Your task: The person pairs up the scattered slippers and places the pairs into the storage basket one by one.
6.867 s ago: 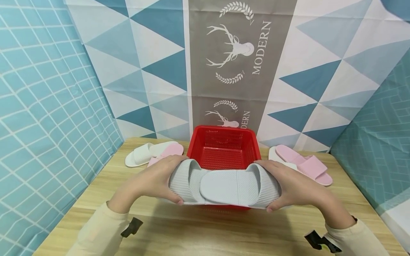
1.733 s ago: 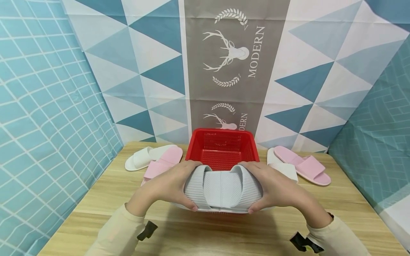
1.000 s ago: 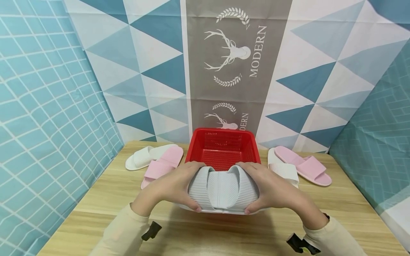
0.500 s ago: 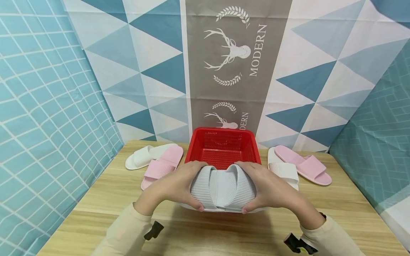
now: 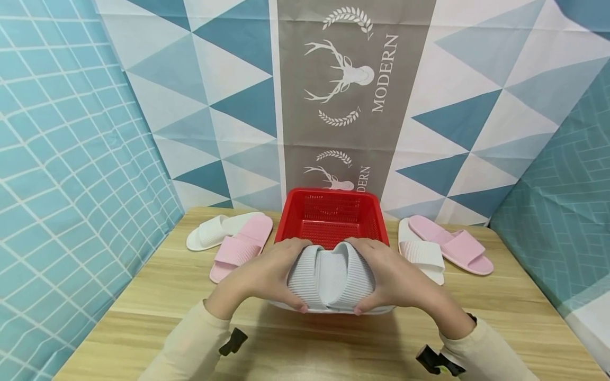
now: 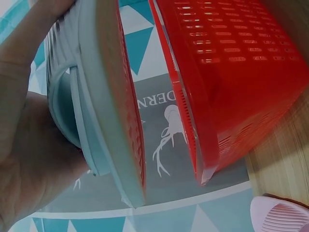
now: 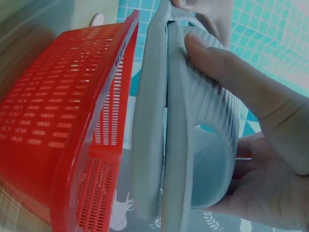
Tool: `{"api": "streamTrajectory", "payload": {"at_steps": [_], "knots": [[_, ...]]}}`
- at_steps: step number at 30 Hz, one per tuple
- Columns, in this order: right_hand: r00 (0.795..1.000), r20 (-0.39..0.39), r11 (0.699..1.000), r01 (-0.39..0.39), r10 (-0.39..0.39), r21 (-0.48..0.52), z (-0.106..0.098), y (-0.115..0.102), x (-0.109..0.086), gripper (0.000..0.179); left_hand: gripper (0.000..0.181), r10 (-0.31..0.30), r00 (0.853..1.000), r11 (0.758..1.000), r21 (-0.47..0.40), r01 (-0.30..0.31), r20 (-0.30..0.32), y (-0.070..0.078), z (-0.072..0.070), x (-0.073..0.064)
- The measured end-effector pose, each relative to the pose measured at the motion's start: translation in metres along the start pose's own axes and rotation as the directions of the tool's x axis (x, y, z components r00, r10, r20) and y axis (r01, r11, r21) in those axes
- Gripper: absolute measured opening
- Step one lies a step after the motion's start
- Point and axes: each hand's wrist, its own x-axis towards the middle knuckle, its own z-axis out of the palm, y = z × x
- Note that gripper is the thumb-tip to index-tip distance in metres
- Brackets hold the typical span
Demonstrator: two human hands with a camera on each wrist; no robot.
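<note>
In the head view my left hand (image 5: 274,272) grips one light grey slipper (image 5: 305,278) by its ribbed strap. The other grey slipper (image 5: 360,278) is held the same way by my right hand (image 5: 393,275). Their straps almost meet in the middle, and the soles overlap, one lying on the other, as the right wrist view shows with the stacked soles (image 7: 176,125). Both slippers hang above the table in front of a red plastic basket (image 5: 333,211). From the left wrist, a gap shows between the lower sole (image 6: 108,111) and the basket rim.
White slippers (image 5: 212,233) (image 5: 424,254) and pink slippers (image 5: 238,251) (image 5: 462,248) lie on the wooden table (image 5: 305,352), one of each colour on either side of the basket. Patterned cloth hangs behind, and tiled-print cloth (image 5: 71,174) stands at the left.
My hands have come closer together, sliding the two grey slippers further over each other; the stretch of sole between their straps has shrunk. Basket and table slippers have stayed put.
</note>
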Motion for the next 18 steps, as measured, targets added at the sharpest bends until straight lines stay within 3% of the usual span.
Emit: {"api": "streamTrajectory", "payload": {"at_steps": [11, 18], "knots": [[1.000, -0.016, 0.999, 0.008, -0.008, -0.033, 0.003, -0.001, -0.002, 0.114, 0.098, 0.004, 0.999, 1.000, 0.029, -0.003, -0.053, 0.005, -0.002, -0.008], [0.999, -0.034, 0.993, -0.026, 0.030, 0.112, -0.005, 0.012, -0.009, 0.108, 0.100, -0.012, 0.997, 1.000, 0.003, 0.012, -0.082, 0.002, -0.002, -0.011]]}}
